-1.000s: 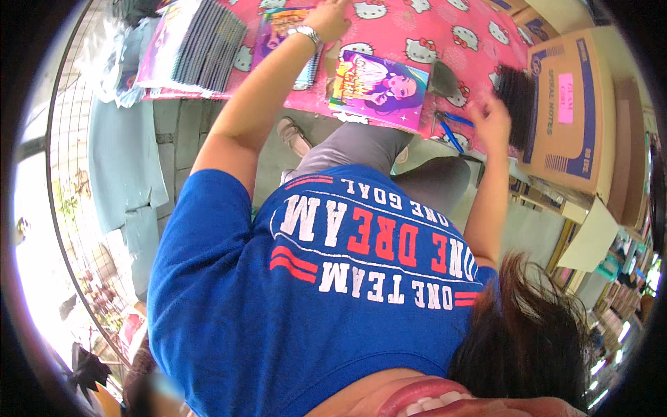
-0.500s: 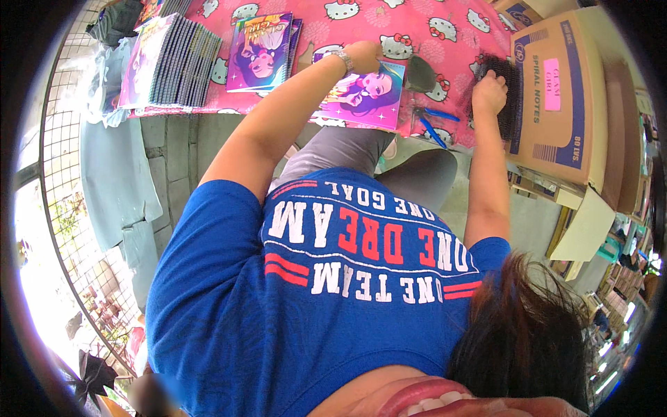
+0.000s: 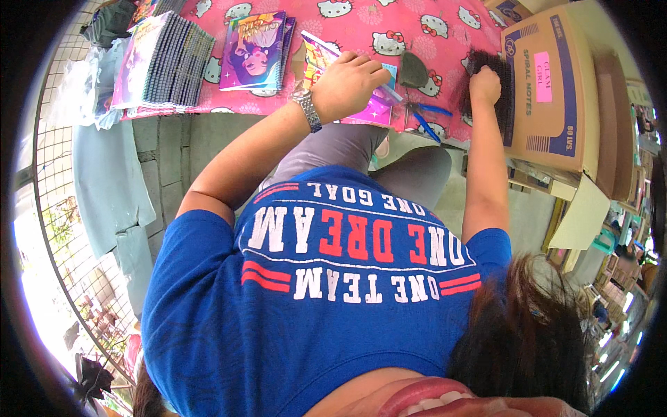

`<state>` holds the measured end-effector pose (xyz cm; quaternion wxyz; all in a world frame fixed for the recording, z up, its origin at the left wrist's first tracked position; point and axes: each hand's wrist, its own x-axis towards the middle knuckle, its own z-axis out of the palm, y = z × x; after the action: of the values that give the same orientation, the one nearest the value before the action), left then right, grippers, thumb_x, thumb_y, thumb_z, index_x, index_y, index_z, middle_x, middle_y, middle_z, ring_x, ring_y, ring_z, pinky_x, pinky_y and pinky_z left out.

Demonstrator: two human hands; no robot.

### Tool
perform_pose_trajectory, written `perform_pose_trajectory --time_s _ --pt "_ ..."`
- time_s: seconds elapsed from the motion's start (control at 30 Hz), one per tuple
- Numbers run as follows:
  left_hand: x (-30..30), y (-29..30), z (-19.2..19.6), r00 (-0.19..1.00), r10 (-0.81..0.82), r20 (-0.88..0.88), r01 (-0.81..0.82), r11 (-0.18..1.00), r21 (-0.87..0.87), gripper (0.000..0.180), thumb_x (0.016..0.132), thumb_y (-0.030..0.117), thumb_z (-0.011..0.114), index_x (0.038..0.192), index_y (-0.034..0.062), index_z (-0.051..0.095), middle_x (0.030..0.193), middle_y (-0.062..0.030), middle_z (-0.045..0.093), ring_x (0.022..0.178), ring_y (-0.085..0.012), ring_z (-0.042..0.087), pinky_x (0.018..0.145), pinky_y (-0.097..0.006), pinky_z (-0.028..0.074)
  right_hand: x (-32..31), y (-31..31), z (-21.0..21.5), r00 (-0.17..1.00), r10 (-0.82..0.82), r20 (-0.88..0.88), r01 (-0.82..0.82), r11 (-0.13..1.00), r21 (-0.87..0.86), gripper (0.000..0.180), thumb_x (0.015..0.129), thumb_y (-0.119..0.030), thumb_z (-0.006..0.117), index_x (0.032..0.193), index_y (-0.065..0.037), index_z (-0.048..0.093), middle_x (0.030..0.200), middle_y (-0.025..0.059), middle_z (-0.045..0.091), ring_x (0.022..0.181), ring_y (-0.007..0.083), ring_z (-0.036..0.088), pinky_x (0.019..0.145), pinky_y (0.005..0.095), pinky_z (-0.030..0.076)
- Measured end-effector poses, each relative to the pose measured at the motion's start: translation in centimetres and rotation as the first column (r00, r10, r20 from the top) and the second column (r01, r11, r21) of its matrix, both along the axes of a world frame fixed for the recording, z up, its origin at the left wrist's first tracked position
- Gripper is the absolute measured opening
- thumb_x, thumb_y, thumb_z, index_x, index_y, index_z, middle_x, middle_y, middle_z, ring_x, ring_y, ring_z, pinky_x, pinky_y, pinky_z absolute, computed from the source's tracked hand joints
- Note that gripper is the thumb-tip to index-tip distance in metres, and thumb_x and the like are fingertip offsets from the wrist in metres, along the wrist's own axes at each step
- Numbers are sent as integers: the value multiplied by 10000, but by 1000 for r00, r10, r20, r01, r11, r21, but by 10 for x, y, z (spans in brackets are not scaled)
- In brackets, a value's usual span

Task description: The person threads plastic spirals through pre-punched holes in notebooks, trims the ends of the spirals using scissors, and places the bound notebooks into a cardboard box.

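Note:
My left hand (image 3: 351,85), with a metal watch at the wrist, is closed on a notebook (image 3: 316,50). It is tilted up, with its far-left and right edges showing past my hand. Beneath it lies a purple and pink illustrated cover (image 3: 365,117), mostly hidden. At the right, my right hand (image 3: 485,86) has its fingers curled into a pile of black spiral binding coils (image 3: 508,97); whether it pinches a single coil is hidden. Blue-handled pliers (image 3: 432,111) lie between my hands at the table's near edge.
A dark grey rounded object (image 3: 413,70) lies beyond the pliers. Bound notebooks (image 3: 253,52) and a taller notebook stack (image 3: 163,62) stand left on the pink patterned cloth (image 3: 292,8). A large cardboard box (image 3: 549,90) stands right of the coils.
My left hand has drawn back toward me from the notebook's far edge, and a notebook is now tilted up in it. My right hand stays at the coils.

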<state>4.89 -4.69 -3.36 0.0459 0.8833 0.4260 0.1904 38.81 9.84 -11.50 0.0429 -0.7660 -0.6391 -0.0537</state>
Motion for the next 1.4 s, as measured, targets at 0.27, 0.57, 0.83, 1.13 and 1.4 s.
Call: perform_pose_trajectory --time_s 0.27,0.57,0.83,1.13,1.4 --pt "3 13 -13 997 1 82 3 999 -50 240 797 113 609 1036 132 612 962 -55 639 1010 -234 591 920 -389 401 3 8 16 983 -118 -141 131 987 89 345 779 -296 714 1078 -124 702 1020 160 697 1024 349 660 865 455 541" --pt "2 12 -10 982 -84 171 90 996 -24 228 838 288 697 1031 171 666 981 -39 657 1017 -226 592 939 -386 393 -40 -80 73 523 678 -516 -509 735 449 441 806 5 575 1187 -171 709 1040 89 602 989 233 592 900 316 470" --pt "3 16 -11 984 -66 164 76 996 -55 225 823 273 700 1014 160 662 975 -29 644 1015 -226 581 947 -392 386 -91 -151 63 339 659 -671 -515 727 454 243 849 -120 704 1089 -130 743 885 54 643 848 194 596 765 314 468" --pt "5 17 -10 982 -73 174 80 996 -33 203 806 258 702 977 156 664 926 -30 630 979 -227 586 924 -393 391 -103 -166 56 468 637 -612 -380 771 512 199 806 -110 720 1005 -116 721 959 71 645 940 261 593 839 358 437" --pt "9 13 -4 981 -69 181 68 998 13 180 802 217 691 963 145 658 938 -41 638 980 -243 591 920 -400 399 -107 -175 60 447 672 -590 -419 740 526 164 836 -55 650 994 -66 690 956 122 649 950 297 613 862 379 450"
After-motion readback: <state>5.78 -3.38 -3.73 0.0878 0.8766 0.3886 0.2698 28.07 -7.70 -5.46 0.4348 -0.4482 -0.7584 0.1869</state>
